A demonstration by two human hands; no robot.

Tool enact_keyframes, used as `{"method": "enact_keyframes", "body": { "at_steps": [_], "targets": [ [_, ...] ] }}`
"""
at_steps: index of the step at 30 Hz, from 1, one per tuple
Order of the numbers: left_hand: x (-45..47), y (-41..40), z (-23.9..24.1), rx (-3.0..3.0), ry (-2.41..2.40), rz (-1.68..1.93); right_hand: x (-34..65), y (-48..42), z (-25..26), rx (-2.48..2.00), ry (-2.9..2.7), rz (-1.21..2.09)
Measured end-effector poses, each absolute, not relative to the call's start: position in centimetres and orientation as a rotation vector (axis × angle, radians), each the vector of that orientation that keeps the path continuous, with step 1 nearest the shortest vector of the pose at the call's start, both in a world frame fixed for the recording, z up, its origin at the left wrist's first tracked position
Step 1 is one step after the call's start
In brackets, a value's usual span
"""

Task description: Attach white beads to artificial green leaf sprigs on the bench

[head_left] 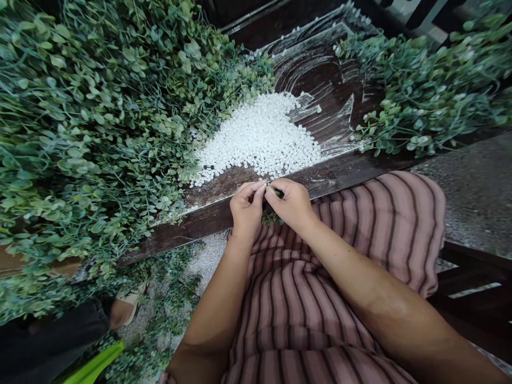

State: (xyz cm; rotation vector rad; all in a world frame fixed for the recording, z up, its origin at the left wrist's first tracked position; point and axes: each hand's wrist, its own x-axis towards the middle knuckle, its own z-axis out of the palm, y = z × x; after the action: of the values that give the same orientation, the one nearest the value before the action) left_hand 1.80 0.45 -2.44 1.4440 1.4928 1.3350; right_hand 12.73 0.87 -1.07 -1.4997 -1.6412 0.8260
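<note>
My left hand (247,206) and my right hand (291,202) meet at the front edge of a dark wooden table (208,221), fingers pinched together. Between them is a small green leafy sprig (272,216), partly hidden by the fingers and hanging just below them. Right behind my hands lies a heap of small white beads (262,136) on the table top. Both forearms rest over my lap in striped pink cloth (320,298).
A big mound of green artificial foliage (92,122) covers the table's left half and spills to the floor. Another pile of foliage (428,90) lies at the right. White dust streaks the tabletop (320,69). A person's foot in a sandal (126,309) shows at lower left.
</note>
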Motion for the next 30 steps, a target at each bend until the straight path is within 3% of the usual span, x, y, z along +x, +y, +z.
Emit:
{"method": "enact_keyframes", "body": {
  "at_steps": [18, 26, 28, 30],
  "targets": [
    [1.6, 0.7, -2.8, 1.657, 1.469, 1.328, 13.4, 1.6, -0.5, -1.625, -1.689, 1.005],
    [1.8, 0.5, -2.4, 1.622, 1.431, 1.352, 14.6, 2.1, 0.7, -1.347, -1.389, 1.413],
    [0.8, 0.4, -2.2, 1.592, 1.494, 1.388, 17.2, 1.8, 2.3, -1.359, -1.32, 1.378],
    [-1.0, 0.2, -1.7, 1.601, 1.584, 1.417, 21.6, 0.8, 4.0, -1.482, -1.38, 1.123]
  ]
}}
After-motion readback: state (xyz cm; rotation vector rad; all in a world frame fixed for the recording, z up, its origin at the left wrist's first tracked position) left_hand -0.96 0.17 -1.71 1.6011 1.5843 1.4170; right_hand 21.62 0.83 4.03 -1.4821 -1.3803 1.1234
